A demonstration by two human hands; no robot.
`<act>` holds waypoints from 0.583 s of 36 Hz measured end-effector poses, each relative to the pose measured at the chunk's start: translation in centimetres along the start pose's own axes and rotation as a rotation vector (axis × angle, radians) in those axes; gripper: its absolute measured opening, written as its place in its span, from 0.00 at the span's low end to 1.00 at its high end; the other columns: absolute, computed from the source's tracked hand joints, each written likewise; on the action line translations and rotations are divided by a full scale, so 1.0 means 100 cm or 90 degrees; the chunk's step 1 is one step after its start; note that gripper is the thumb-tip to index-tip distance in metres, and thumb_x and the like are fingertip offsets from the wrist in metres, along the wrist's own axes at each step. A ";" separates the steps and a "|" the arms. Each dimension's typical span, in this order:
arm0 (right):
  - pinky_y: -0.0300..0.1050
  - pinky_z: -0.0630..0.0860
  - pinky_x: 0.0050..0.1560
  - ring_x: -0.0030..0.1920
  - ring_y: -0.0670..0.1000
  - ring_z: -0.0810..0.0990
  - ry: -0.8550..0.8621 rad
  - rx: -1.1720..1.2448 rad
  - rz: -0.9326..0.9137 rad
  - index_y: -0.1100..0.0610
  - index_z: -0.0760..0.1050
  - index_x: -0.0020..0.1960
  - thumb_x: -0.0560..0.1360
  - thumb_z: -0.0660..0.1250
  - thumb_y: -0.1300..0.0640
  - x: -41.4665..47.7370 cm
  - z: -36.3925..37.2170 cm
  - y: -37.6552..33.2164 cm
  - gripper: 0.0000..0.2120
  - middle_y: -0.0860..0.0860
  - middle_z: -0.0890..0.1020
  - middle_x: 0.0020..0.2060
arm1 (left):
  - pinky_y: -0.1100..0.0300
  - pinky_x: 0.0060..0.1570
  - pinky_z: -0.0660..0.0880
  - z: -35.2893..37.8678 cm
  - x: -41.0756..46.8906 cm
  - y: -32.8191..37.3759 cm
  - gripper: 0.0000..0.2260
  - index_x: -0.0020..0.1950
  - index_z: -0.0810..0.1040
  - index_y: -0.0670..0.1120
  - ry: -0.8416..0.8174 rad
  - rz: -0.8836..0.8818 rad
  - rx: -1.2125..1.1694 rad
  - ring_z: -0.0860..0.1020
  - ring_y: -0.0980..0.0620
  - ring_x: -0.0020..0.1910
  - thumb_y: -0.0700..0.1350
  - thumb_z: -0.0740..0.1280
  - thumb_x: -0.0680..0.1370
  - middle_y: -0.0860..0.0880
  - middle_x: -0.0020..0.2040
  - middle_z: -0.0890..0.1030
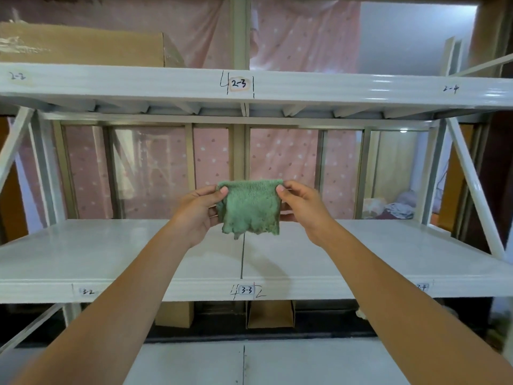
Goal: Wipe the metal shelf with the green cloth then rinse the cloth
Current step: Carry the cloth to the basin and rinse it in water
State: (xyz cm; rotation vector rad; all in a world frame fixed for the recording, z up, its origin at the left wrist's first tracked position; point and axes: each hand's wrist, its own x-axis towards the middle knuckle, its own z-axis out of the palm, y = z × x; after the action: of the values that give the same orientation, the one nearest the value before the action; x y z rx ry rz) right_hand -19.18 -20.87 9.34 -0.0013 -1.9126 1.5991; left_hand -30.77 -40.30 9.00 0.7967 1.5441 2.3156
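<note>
A small fuzzy green cloth (250,208) hangs in the air above the middle of the white metal shelf (111,254). My left hand (198,213) pinches its upper left corner between thumb and fingers. My right hand (301,208) pinches the upper right corner the same way. The cloth is stretched flat between both hands, and its ragged lower edge dangles just above the shelf surface near the centre seam. The shelf's front edge carries handwritten labels, with "3-3" at the middle.
An upper shelf beam (333,84) labelled "2-3" runs overhead, with a cardboard box (83,45) on it at the left. Diagonal braces (474,190) flank both sides. Cardboard boxes (270,315) sit under the shelf. A pink dotted curtain hangs behind.
</note>
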 end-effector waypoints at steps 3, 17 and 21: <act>0.50 0.83 0.43 0.38 0.53 0.82 0.023 -0.003 0.010 0.61 0.78 0.52 0.82 0.64 0.57 -0.012 -0.017 0.001 0.07 0.54 0.82 0.41 | 0.61 0.33 0.80 0.022 0.002 -0.012 0.03 0.46 0.83 0.45 -0.002 -0.009 -0.030 0.81 0.52 0.33 0.40 0.70 0.77 0.48 0.38 0.84; 0.53 0.83 0.40 0.45 0.59 0.85 0.331 -0.079 0.103 0.60 0.79 0.59 0.81 0.65 0.54 -0.156 -0.198 -0.001 0.12 0.56 0.84 0.49 | 0.56 0.33 0.80 0.227 -0.029 -0.119 0.09 0.55 0.82 0.43 -0.279 -0.145 -0.069 0.80 0.48 0.35 0.45 0.70 0.77 0.47 0.43 0.82; 0.51 0.83 0.37 0.43 0.58 0.85 0.414 -0.133 0.113 0.60 0.80 0.57 0.81 0.66 0.54 -0.212 -0.264 -0.012 0.10 0.57 0.84 0.47 | 0.57 0.32 0.79 0.306 -0.063 -0.149 0.06 0.52 0.83 0.44 -0.342 -0.195 -0.093 0.81 0.49 0.34 0.44 0.71 0.76 0.47 0.41 0.83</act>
State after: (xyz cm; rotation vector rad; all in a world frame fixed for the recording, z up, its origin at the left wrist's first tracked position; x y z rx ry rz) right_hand 10.43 -6.12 2.08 -0.7075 -1.5708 1.2791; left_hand -9.72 -13.61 2.42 0.9646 1.1529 1.7785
